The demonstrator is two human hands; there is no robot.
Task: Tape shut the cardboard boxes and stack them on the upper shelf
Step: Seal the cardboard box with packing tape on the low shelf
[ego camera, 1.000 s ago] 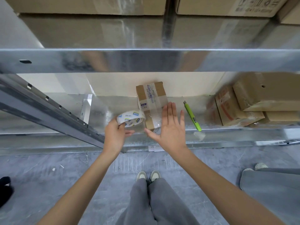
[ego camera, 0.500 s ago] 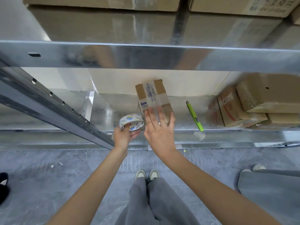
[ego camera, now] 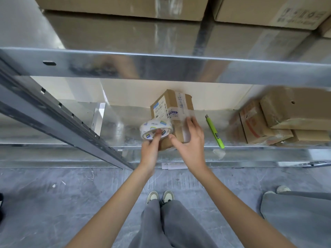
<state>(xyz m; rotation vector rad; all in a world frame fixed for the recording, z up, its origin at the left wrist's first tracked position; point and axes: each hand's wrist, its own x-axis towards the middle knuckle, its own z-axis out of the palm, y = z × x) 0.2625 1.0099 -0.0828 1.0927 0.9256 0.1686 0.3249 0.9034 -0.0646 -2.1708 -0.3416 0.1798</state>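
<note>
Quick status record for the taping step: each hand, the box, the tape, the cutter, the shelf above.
left hand: grips tape roll
right hand: fingers on box, over clear tape strip
box: tilted, on lower shelf
cutter: green, lying right of box, untouched
side boxes: piled at right of lower shelf
upper shelf: large boxes already on it

Shelf shiny galvanised metal; box matt cardboard, glossy tape.

A stockroom: galvanized steel shelving, stacked cardboard cartons, bare concrete floor.
</note>
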